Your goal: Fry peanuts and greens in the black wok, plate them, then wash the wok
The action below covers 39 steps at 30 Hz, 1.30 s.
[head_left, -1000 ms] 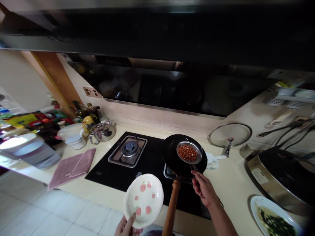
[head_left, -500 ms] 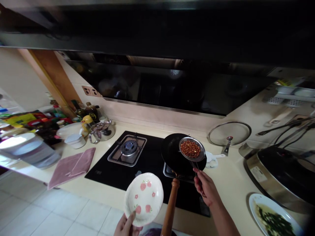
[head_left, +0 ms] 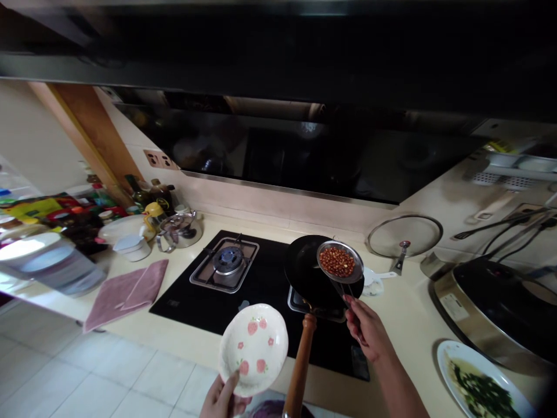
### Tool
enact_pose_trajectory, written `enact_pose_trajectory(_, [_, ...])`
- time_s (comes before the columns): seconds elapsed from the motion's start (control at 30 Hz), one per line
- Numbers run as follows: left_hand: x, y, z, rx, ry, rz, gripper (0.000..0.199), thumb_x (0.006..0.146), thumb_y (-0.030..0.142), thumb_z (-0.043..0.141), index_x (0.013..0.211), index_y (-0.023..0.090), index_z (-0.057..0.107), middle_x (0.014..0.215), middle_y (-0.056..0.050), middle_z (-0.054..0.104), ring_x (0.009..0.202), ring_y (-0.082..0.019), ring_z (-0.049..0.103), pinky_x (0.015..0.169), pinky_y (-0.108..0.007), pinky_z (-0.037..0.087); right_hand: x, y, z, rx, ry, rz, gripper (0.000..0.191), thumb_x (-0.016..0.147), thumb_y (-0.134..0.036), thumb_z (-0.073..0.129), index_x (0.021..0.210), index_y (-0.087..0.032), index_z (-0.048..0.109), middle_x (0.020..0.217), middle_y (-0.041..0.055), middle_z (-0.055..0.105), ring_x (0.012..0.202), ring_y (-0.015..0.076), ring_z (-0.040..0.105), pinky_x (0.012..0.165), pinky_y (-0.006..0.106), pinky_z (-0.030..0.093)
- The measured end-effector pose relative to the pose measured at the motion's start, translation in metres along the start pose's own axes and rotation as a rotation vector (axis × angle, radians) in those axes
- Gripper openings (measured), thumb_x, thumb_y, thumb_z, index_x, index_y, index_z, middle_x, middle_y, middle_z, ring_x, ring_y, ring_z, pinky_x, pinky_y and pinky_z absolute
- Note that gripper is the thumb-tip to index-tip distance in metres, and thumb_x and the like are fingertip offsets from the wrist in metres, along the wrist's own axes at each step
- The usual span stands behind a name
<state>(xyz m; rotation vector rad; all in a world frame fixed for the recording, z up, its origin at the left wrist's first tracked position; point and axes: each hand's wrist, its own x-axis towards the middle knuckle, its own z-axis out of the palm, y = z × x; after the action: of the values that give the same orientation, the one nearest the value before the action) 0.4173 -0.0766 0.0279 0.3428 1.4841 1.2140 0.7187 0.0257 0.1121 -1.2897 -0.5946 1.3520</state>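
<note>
My right hand (head_left: 365, 326) is closed round the handle of a metal strainer (head_left: 354, 276). Reddish-brown peanuts (head_left: 336, 262) lie in the strainer, which is held over the right side of a black frying pan (head_left: 302, 264). The pan sits on the right burner, its wooden handle (head_left: 300, 363) pointing toward me. At the lower middle, my left hand (head_left: 224, 397) grips the near rim of a white plate (head_left: 255, 348) with pink strawberries and flowers on it, thumb on top. Nothing lies on this plate, which is tilted in front of the stove edge.
A glass lid (head_left: 404, 235) leans on the wall behind a small white container (head_left: 372, 283). On the right are a cooker (head_left: 500, 313) and a plate of greens (head_left: 452, 354). A pink cloth (head_left: 126, 293), metal pot (head_left: 180, 231) and bottles (head_left: 139, 194) are left of the stove (head_left: 174, 305).
My right hand and the strainer's handle have shifted slightly right and down. The peanuts remain in the strainer, and the left hand with the plate is nearly still.
</note>
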Motion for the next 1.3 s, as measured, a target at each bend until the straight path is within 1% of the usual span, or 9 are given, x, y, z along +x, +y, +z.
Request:
enact_pose_trajectory(0.2, [0.000, -0.001, 0.000, -0.004, -0.012, -0.008, 0.049, 0.052, 0.051, 0.081, 0.076, 0.013, 0.062, 0.052, -0.003, 0.064, 0.050, -0.018, 0.064, 0.048, -0.024, 0.050, 0.000, 0.000, -0.002, -0.029, -0.003, 0.054, 0.049, 0.057, -0.044, 0.081, 0.090, -0.014, 0.062, 0.051, -0.0053, 0.052, 0.036, 0.0029, 0.039, 0.033, 0.011, 0.016])
enact_pose_trajectory(0.33, [0.000, -0.002, 0.001, -0.020, -0.015, 0.001, 0.049, 0.053, 0.051, 0.081, 0.077, 0.013, 0.062, 0.051, -0.001, 0.063, 0.047, -0.016, 0.062, 0.047, -0.022, 0.049, 0.000, 0.001, -0.004, -0.030, -0.012, 0.007, 0.053, 0.059, -0.045, 0.079, 0.099, -0.015, 0.061, 0.053, -0.0051, 0.053, 0.036, 0.0034, 0.039, 0.033, 0.011, 0.015])
enact_pose_trajectory(0.5, [0.000, -0.005, -0.001, -0.008, -0.004, -0.006, 0.051, 0.051, 0.053, 0.081, 0.076, 0.013, 0.062, 0.051, -0.001, 0.063, 0.048, -0.015, 0.061, 0.047, -0.022, 0.049, -0.001, 0.001, -0.003, -0.049, -0.007, 0.059, 0.048, 0.059, -0.044, 0.080, 0.091, -0.013, 0.062, 0.051, -0.0046, 0.052, 0.036, 0.0035, 0.039, 0.033, 0.012, 0.016])
enact_pose_trajectory(0.63, [0.001, -0.005, -0.003, -0.007, -0.016, 0.005, 0.047, 0.054, 0.051, 0.080, 0.074, 0.013, 0.061, 0.049, -0.002, 0.063, 0.047, -0.015, 0.061, 0.047, -0.022, 0.049, -0.001, 0.003, -0.006, -0.073, -0.008, 0.010, 0.053, 0.061, -0.047, 0.078, 0.100, -0.016, 0.061, 0.053, -0.0051, 0.054, 0.036, 0.0040, 0.041, 0.033, 0.012, 0.015])
enact_pose_trajectory(0.8, [0.001, -0.006, -0.003, -0.012, -0.012, -0.002, 0.047, 0.053, 0.050, 0.082, 0.074, 0.013, 0.061, 0.049, -0.002, 0.063, 0.047, -0.015, 0.060, 0.046, -0.020, 0.047, 0.001, 0.010, -0.008, -0.126, -0.025, 0.044, 0.051, 0.062, -0.048, 0.077, 0.097, -0.015, 0.061, 0.052, -0.0049, 0.053, 0.036, 0.0041, 0.041, 0.033, 0.012, 0.014])
enact_pose_trajectory(0.93, [-0.001, -0.005, -0.002, -0.014, -0.004, 0.006, 0.049, 0.051, 0.051, 0.081, 0.074, 0.013, 0.062, 0.049, -0.002, 0.063, 0.046, -0.015, 0.060, 0.046, -0.022, 0.047, -0.007, -0.006, -0.004, -0.075, -0.060, 0.000, 0.055, 0.061, -0.050, 0.078, 0.100, -0.016, 0.061, 0.053, -0.0059, 0.052, 0.036, 0.0030, 0.038, 0.033, 0.012, 0.014])
enact_pose_trajectory(1.1, [-0.004, -0.001, -0.001, -0.004, -0.019, -0.001, 0.044, 0.054, 0.047, 0.081, 0.074, 0.013, 0.063, 0.052, -0.003, 0.064, 0.049, -0.017, 0.061, 0.049, -0.024, 0.048, -0.024, -0.034, 0.010, -0.082, -0.063, -0.042, 0.059, 0.062, -0.053, 0.076, 0.106, -0.017, 0.060, 0.053, -0.0060, 0.050, 0.034, 0.0043, 0.037, 0.032, 0.014, 0.011])
enact_pose_trajectory(1.2, [-0.004, -0.001, -0.001, 0.005, -0.017, -0.017, 0.044, 0.053, 0.047, 0.081, 0.075, 0.013, 0.062, 0.052, -0.003, 0.064, 0.049, -0.018, 0.062, 0.050, -0.026, 0.049, -0.023, -0.032, 0.016, -0.092, -0.095, -0.037, 0.055, 0.065, -0.054, 0.073, 0.104, -0.017, 0.061, 0.052, -0.0056, 0.051, 0.033, 0.0043, 0.036, 0.032, 0.014, 0.010])
enact_pose_trajectory(1.3, [-0.003, -0.004, -0.002, -0.001, -0.017, -0.005, 0.047, 0.053, 0.050, 0.081, 0.075, 0.014, 0.062, 0.053, -0.002, 0.064, 0.049, -0.019, 0.063, 0.049, -0.027, 0.049, -0.016, -0.023, 0.016, -0.057, -0.159, 0.022, 0.050, 0.063, -0.048, 0.076, 0.097, -0.015, 0.062, 0.052, -0.0056, 0.050, 0.034, 0.0023, 0.035, 0.033, 0.013, 0.011])
